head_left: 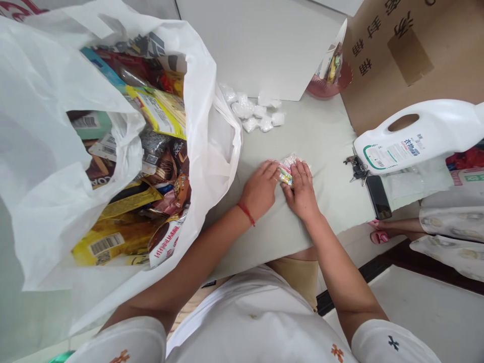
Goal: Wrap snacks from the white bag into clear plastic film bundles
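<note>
A small clear plastic packet (286,174) with colourful print lies on the pale green tabletop (260,222). My left hand (260,187), with a red string on its wrist, has its fingertips pressed together at the packet's left edge. My right hand (301,190) rests over the packet's right side, fingers laid flat on it and thumb along its lower edge. Behind the hands sits a group of small white wrapped pieces (259,112). To the left stands a big white plastic bag (223,151), open, full of snack packages (159,113).
A white detergent bottle (419,133), keys (356,168) and a black phone (378,197) lie at the right. Behind are a cardboard box (446,60), a pink bowl (328,86) and a white panel (260,45). Another person's leg (403,226) shows at the right.
</note>
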Demonstrator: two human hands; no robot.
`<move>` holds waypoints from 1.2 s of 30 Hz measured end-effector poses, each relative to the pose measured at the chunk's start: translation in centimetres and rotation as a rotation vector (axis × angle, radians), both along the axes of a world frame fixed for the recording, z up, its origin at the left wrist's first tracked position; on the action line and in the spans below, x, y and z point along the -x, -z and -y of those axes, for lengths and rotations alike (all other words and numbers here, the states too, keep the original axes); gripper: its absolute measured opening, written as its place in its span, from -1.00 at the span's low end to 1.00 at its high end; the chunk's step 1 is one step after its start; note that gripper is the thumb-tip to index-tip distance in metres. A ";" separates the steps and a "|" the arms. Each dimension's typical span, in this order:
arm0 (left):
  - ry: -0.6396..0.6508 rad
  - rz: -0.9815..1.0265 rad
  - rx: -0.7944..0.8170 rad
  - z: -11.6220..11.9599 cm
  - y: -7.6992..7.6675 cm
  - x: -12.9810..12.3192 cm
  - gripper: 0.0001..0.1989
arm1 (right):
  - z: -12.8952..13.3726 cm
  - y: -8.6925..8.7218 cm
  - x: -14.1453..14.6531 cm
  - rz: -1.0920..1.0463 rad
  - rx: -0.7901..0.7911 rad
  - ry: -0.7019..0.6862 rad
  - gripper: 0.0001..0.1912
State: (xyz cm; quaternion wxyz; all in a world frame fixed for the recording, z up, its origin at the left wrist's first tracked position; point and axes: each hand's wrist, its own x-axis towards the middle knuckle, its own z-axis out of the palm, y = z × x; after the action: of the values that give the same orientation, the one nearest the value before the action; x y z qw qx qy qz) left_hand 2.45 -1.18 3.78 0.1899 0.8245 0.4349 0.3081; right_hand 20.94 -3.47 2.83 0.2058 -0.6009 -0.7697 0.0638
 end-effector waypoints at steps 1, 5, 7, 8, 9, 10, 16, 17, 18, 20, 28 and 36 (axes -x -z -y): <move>0.015 -0.094 0.030 0.5 0.2 -0.5 -0.47 | 0.0 0.0 0.1 0.012 0.000 0.003 -0.34; -0.027 -0.338 0.093 2.5 0.2 -1.6 -0.40 | -0.2 -0.3 0.3 0.118 0.006 0.018 -0.38; -0.006 -0.369 0.088 2.8 0.1 -1.4 -0.36 | -0.6 -0.6 0.2 0.191 0.015 0.011 -0.41; 0.003 -0.364 0.084 2.8 0.1 -1.1 -0.32 | -0.8 -0.9 0.1 0.223 0.019 0.001 -0.43; 0.008 -0.350 0.077 2.6 0.0 -0.9 -0.31 | -1.1 -1.3 0.0 0.250 0.023 -0.013 -0.44; 0.011 -0.329 0.064 2.4 -0.1 -0.6 -0.32 | -1.3 -2.0 -0.1 0.268 0.028 -0.029 -0.45; -0.025 -0.106 -0.156 0.6 -0.8 0.5 -0.55 | -1.9 -8.1 -0.4 0.062 0.287 -0.171 -0.50; -0.023 -0.067 -0.181 0.4 -0.9 0.7 -0.59 | -1.9 -9.0 -0.6 -0.022 0.377 -0.196 -0.50; -0.015 -0.032 -0.194 0.3 -1.1 0.9 -0.63 | -1.9 -9.7 -0.8 -0.116 0.453 -0.201 -0.49; -0.011 0.030 -0.174 0.0 -1.2 1.2 -0.68 | -2.0 -10.4 -1.5 -0.361 0.557 -0.140 -0.43; -0.213 0.529 0.416 -0.5 -1.2 0.9 -0.65 | -1.7 -6.7 0.5 -1.074 0.400 0.156 -0.32; -0.027 1.066 0.938 -1.1 -1.5 0.5 -0.43 | -2.3 -6.2 1.7 -1.242 0.543 0.275 -0.40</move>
State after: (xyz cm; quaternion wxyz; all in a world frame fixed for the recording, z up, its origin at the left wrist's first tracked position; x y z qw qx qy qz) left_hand 1.94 -0.07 5.29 0.7079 0.3875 0.3797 0.4523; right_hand 19.22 -1.18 9.07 0.4569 -0.5754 -0.3828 0.5600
